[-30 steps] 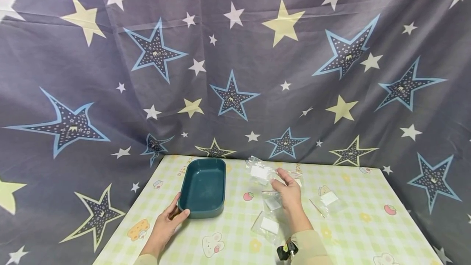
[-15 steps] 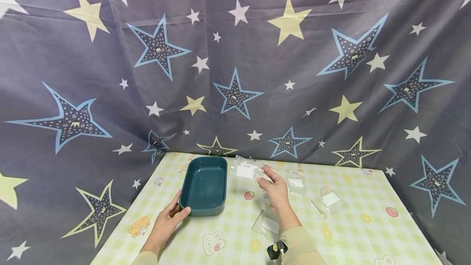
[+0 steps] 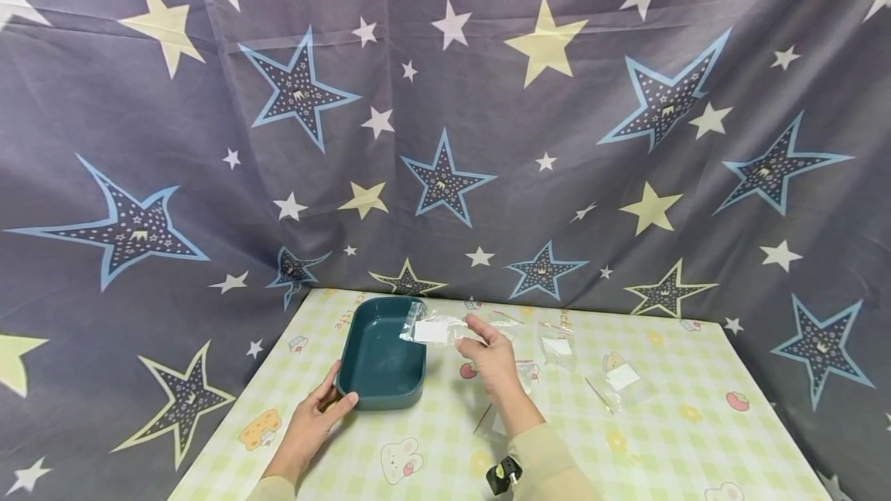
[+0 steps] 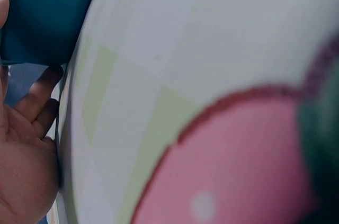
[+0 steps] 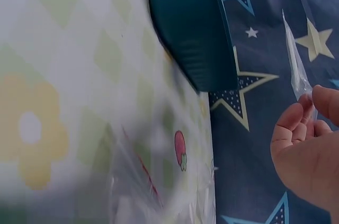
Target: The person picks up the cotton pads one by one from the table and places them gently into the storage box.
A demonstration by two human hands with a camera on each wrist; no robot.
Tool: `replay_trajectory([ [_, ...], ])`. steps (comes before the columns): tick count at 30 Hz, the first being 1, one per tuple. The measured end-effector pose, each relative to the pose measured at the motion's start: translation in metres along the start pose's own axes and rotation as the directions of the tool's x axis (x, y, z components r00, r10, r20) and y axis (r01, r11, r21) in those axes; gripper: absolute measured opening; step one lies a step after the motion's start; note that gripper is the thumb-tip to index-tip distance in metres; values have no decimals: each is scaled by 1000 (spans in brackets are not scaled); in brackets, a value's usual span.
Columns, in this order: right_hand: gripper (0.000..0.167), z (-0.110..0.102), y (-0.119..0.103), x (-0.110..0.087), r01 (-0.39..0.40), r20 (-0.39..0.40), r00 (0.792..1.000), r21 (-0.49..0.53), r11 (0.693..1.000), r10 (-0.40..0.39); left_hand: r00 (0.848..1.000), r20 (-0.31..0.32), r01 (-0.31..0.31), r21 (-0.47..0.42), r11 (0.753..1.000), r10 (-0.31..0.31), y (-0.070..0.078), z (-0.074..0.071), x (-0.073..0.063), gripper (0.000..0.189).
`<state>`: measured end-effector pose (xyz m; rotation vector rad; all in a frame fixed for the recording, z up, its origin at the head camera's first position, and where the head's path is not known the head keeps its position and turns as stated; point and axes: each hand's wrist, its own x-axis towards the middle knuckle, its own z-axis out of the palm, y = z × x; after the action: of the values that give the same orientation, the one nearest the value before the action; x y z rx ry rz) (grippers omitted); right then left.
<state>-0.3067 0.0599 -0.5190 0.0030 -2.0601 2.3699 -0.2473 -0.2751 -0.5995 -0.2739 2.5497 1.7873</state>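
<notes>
A deep teal rectangular tray [image 3: 383, 393] stands on the left half of the table. My left hand [image 3: 313, 420] grips its near left corner, thumb on the rim and fingers along the outer side; the left wrist view shows the hand [image 4: 26, 144] below the tray wall [image 4: 45, 23]. Between thumb and fingers, my right hand [image 3: 496, 362] pinches the end of a clear zip bag [image 3: 431, 331] with a white piece in it. That bag reaches over the tray's right rim. From the right wrist, the bag [image 5: 296, 65] appears edge-on, raised above the table.
More clear zip bags lie on the right, including one with a white piece [image 3: 557, 348] and another farther right [image 3: 624, 377]. Others are partly hidden under my right arm. A checked cloth [image 3: 668, 439] covers the table, and a starry curtain [image 3: 445, 253] hangs behind it.
My right hand has carried the zip bag leftward from among the other bags to the tray's right rim. My left hand has stayed at the tray corner.
</notes>
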Motion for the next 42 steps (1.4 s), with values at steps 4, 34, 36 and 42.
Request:
replay_trajectory([
  [4, 62, 10, 1, 0, -13, 40, 999, -28, 1000, 14, 1000, -6, -9, -4, 1000, 9, 1, -1, 0, 92],
  [34, 55, 47, 18, -5, 59, 167, 985, -140, 988, -35, 1000, -12, 3, -16, 1000, -3, -1, 2, 0, 86],
  [36, 55, 48, 19, -5, 51, 167, 986, -141, 989, -27, 1000, -14, 0, -16, 1000, -1, -1, 2, 0, 86],
  [42, 55, 48, 21, -6, 48, 169, 985, -173, 984, -18, 1000, -12, -2, -8, 1000, 2, 0, 2, 0, 87],
])
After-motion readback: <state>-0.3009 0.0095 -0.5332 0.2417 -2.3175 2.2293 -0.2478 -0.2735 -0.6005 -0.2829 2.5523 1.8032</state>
